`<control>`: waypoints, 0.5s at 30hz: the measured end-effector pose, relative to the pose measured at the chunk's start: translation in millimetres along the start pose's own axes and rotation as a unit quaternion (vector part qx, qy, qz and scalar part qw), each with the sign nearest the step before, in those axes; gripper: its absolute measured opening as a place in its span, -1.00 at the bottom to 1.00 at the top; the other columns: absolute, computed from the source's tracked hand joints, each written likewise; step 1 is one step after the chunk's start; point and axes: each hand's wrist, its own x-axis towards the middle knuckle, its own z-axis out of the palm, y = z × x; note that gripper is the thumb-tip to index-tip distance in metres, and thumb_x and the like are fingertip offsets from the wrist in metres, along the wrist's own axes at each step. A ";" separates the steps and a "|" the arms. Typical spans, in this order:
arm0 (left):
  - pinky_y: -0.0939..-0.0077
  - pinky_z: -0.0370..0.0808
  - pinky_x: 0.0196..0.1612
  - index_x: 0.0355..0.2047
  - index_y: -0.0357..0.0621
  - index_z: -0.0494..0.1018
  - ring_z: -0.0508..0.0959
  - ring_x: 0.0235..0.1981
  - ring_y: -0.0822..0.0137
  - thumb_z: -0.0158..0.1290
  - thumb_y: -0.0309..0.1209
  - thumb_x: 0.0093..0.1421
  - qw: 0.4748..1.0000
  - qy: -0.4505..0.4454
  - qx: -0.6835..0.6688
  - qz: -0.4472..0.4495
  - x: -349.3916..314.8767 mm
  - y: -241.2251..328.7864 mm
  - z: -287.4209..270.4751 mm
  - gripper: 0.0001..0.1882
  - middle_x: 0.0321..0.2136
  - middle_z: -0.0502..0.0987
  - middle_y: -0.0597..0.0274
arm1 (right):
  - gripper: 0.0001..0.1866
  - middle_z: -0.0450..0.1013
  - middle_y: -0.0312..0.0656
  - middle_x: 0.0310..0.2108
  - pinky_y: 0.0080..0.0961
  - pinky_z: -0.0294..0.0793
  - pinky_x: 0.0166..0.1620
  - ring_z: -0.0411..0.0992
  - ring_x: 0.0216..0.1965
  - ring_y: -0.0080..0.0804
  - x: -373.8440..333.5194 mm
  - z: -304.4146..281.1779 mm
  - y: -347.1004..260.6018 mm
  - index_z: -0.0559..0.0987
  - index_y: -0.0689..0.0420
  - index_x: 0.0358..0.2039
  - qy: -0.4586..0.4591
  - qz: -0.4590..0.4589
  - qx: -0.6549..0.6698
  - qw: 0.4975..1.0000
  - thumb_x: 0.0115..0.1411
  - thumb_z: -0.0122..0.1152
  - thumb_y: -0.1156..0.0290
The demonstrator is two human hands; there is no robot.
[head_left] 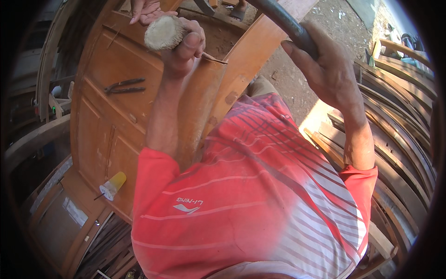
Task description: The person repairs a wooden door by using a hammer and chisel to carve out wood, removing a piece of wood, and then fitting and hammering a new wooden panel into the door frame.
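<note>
Over the brown door, the left hand grips a frayed pale stub end-up; right of the door, the right hand clasps a slanting dark bar.

The top edge cuts off the far end of the dark bar in my right hand and the arm behind another person's hand, while the pale frayed block hides some fingers of my left hand.
</note>
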 end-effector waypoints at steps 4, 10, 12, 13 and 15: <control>0.61 0.22 -0.65 -0.48 -0.12 0.37 0.31 -0.71 0.52 0.23 -0.02 0.26 1.000 0.017 -0.012 0.015 -1.6 -0.2 3.5 -0.54 -0.69 0.33 0.34 | -0.69 0.26 -0.18 -0.59 -0.35 0.29 -0.41 0.24 -0.54 -0.41 -0.2 7.8 10.5 0.51 0.16 -0.19 0.006 -0.017 0.021 1.000 0.32 0.31 0.18; 0.62 0.26 -0.62 -0.46 -0.15 0.42 0.31 -0.72 0.52 0.21 0.00 0.26 0.999 0.007 0.026 0.018 -5.9 -1.2 0.6 -0.54 -0.70 0.33 0.36 | -0.68 0.45 0.09 -0.52 -0.08 0.36 -0.36 0.46 -0.45 0.14 0.1 7.2 7.4 0.52 0.16 -0.21 -0.021 0.006 0.016 1.000 0.30 0.27 0.14; 0.58 0.31 -0.58 -0.35 -0.16 0.46 0.30 -0.71 0.51 0.18 -0.02 0.28 1.000 -0.008 0.015 0.022 -6.9 -2.9 -2.5 -0.58 -0.69 0.32 0.39 | -0.68 0.45 0.09 -0.52 -0.08 0.36 -0.36 0.46 -0.45 0.12 -0.5 7.9 6.7 0.53 0.16 -0.20 -0.023 0.013 0.030 0.999 0.30 0.27 0.14; 0.58 0.32 -0.56 -0.35 -0.16 0.46 0.31 -0.70 0.51 0.18 -0.02 0.29 0.999 -0.013 0.037 0.024 -6.8 -4.4 -3.8 -0.58 -0.70 0.31 0.39 | -0.68 0.45 0.09 -0.52 -0.08 0.36 -0.36 0.46 -0.45 0.12 -1.3 9.8 9.3 0.53 0.16 -0.20 -0.023 0.014 0.030 0.999 0.30 0.27 0.14; 0.58 0.33 -0.55 -0.34 -0.16 0.45 0.31 -0.69 0.51 0.17 -0.02 0.29 0.998 -0.018 0.058 0.027 -6.7 -7.7 -6.1 -0.59 -0.71 0.31 0.39 | -0.70 0.29 -0.18 -0.60 -0.36 0.30 -0.42 0.26 -0.55 -0.40 -2.8 15.2 16.1 0.52 0.15 -0.15 -0.003 -0.022 0.020 1.000 0.32 0.30 0.18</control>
